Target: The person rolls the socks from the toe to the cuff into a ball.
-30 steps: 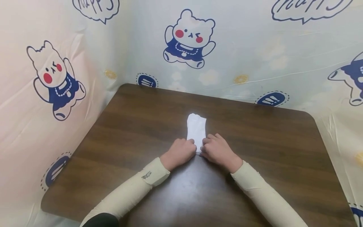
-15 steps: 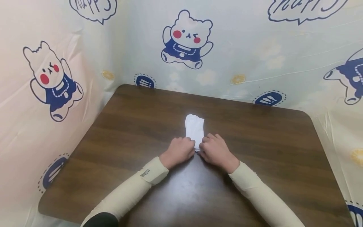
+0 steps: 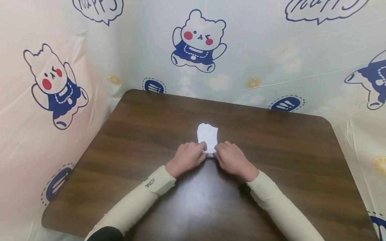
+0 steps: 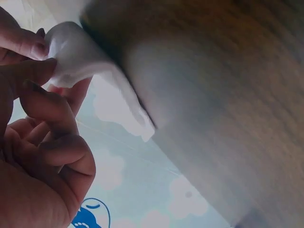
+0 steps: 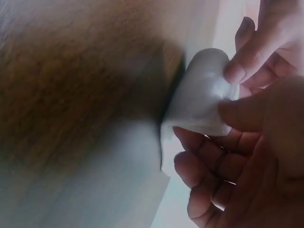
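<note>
A small white cloth (image 3: 207, 134) lies lengthwise in the middle of the dark wooden table (image 3: 144, 134). Its near end is rolled up into a short tube (image 4: 71, 52) (image 5: 202, 102). My left hand (image 3: 187, 156) pinches the roll's left side between thumb and fingers. My right hand (image 3: 230, 158) pinches the right side in the same way. Both hands sit side by side at the cloth's near end, and the far end lies flat on the table.
A plastic curtain (image 3: 271, 50) printed with cartoon bears walls in the table at the back and on both sides. Bare tabletop lies to the left, right and beyond the cloth. Cream sleeves (image 3: 135, 204) cover both forearms.
Both hands have moved a little away from me along the cloth, rolling its near end up. The flat visible part of the cloth is shorter than a second ago.
</note>
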### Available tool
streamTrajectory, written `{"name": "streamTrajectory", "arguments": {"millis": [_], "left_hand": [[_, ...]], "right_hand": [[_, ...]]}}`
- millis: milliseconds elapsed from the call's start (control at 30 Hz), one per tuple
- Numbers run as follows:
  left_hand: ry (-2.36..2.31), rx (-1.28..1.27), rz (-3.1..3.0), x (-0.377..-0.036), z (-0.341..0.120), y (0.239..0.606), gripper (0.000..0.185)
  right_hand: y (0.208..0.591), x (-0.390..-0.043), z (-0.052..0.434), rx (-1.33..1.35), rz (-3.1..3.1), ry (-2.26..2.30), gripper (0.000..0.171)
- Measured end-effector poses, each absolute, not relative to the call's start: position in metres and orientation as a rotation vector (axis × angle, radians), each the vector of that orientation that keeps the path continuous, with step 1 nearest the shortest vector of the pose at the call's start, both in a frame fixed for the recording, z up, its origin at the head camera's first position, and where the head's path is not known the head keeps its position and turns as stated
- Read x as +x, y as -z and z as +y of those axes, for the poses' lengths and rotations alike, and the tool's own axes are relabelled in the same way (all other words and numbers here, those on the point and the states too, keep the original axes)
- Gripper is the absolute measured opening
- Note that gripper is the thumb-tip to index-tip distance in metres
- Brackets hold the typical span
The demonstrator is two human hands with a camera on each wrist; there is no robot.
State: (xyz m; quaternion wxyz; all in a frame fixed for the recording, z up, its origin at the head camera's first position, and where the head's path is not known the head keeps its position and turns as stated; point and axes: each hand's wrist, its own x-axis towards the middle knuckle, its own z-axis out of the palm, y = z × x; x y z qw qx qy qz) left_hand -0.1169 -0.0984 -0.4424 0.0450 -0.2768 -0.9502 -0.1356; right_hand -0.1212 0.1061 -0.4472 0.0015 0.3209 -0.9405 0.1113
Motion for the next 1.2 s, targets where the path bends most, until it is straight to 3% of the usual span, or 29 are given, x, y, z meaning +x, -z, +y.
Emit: {"name": "streamTrajectory", "arguments": {"millis": [800,1067,1200], "left_hand": [[0.436,-0.812,-3.118,-0.130,-0.095,0.447,0.013],[0.373,-0.871,-3.038,-0.131,-0.092,0.446,0.007],[0.360,-0.923,-3.012,-0.129,-0.089,0.445,0.015]], "right_hand": [[0.451,-0.133,0.098,0.750,-3.136,-0.592,0.011],[0.450,-0.128,0.097,0.787,-2.985,-0.356,0.016],[0.451,-0.125,0.096,0.853,-2.828,-0.232,0.017]]}}
